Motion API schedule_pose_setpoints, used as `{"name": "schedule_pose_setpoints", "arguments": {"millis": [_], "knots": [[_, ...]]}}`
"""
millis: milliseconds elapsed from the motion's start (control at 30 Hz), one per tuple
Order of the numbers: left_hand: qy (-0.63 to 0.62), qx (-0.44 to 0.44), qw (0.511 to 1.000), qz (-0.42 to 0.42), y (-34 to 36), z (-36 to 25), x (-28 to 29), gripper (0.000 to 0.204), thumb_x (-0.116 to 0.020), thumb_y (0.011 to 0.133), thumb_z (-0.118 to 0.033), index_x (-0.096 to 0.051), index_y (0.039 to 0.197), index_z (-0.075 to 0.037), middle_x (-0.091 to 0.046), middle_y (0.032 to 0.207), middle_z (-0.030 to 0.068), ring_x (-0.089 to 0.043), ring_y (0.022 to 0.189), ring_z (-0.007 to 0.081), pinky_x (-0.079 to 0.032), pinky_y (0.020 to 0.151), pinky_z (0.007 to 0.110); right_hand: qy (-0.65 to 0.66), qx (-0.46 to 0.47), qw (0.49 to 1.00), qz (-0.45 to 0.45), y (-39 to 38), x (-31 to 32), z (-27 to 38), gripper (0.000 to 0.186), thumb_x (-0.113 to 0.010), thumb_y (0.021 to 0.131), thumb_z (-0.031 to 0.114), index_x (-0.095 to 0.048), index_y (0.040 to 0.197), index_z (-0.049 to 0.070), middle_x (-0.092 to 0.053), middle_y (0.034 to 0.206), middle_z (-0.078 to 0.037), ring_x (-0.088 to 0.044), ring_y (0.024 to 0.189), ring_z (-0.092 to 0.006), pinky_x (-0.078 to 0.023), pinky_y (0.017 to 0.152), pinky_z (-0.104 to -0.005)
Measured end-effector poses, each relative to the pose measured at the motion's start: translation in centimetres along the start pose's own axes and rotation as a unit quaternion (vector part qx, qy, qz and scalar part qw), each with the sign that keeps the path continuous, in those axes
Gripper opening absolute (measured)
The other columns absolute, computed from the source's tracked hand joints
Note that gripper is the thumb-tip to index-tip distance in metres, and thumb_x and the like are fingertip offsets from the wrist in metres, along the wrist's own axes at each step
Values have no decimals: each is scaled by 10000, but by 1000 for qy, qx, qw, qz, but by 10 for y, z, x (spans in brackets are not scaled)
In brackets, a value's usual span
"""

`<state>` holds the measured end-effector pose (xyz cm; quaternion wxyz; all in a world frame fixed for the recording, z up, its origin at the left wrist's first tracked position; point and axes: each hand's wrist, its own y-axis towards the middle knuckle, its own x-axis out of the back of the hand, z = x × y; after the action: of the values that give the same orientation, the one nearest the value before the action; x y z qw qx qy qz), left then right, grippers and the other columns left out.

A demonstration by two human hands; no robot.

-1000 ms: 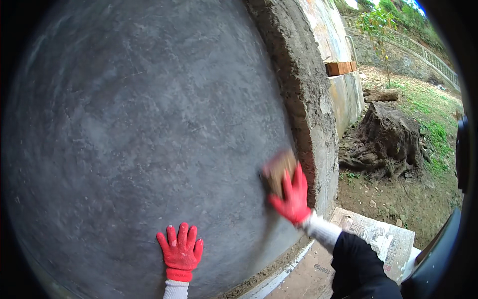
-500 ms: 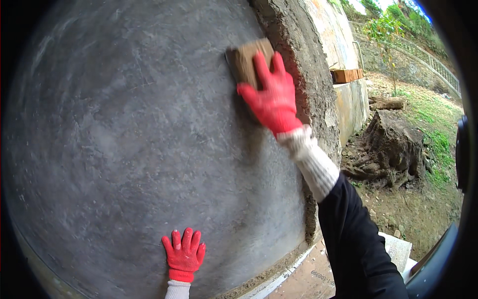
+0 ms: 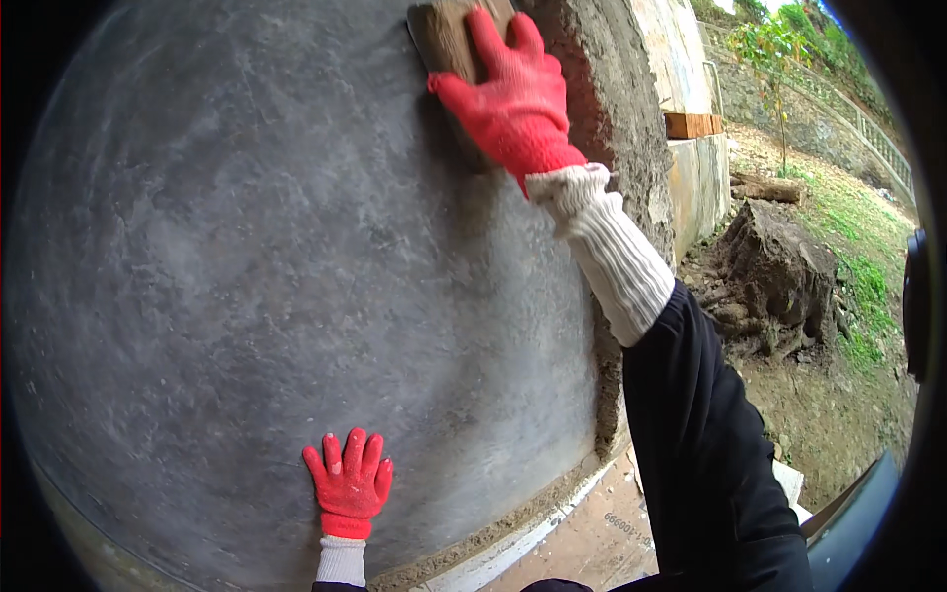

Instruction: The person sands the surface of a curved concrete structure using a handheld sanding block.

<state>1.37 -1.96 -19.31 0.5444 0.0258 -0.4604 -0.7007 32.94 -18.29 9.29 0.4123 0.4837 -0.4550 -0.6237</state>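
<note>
I have my right hand [image 3: 508, 113], in a red glove with a long white cuff, gripping a brown rectangular block [image 3: 441, 35], perhaps a float, against the upper right of the dark grey plastered wall [image 3: 247, 276], beside its rough cement edge [image 3: 621, 109]. The underside of the block is hidden. My left hand [image 3: 347, 483], also red-gloved, lies flat on the lower part of the wall with its fingers spread.
Right of the wall are a pale weathered wall [image 3: 695, 197] with bricks [image 3: 691, 125], a tree stump [image 3: 769, 276], a log [image 3: 764, 190], a grassy slope and a railed stone retaining wall. A tiled ledge [image 3: 572, 543] with pale sheeting runs along the bottom.
My right hand has swept the block upward along the wall from low at the right to near the top. My left hand stays flat on the wall, shifted slightly in view.
</note>
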Motion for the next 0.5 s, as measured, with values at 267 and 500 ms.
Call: {"name": "schedule_pose_setpoints", "arguments": {"millis": [267,500], "knots": [[20,27,999,35,-14,6,-6,432,-606,812,-359,-568,1153,-95,-454,1318,140,-339,1274,492,-202,1052,718,-21,-54,987,149,-331,69,-23,773,-810,632,396,-541,1265,44,-376,1370,-360,-490,1129,-520,-433,910,-565],[23,15,1000,13,-9,-4,-19,501,-619,815,-344,-539,1227,-69,-409,1402,169,-265,1350,524,-168,1085,717,-5,-93,963,253,-513,141,-38,990,-877,596,356,-369,1417,140,-285,1406,-378,-414,1194,-562,-410,921,-623]]}}
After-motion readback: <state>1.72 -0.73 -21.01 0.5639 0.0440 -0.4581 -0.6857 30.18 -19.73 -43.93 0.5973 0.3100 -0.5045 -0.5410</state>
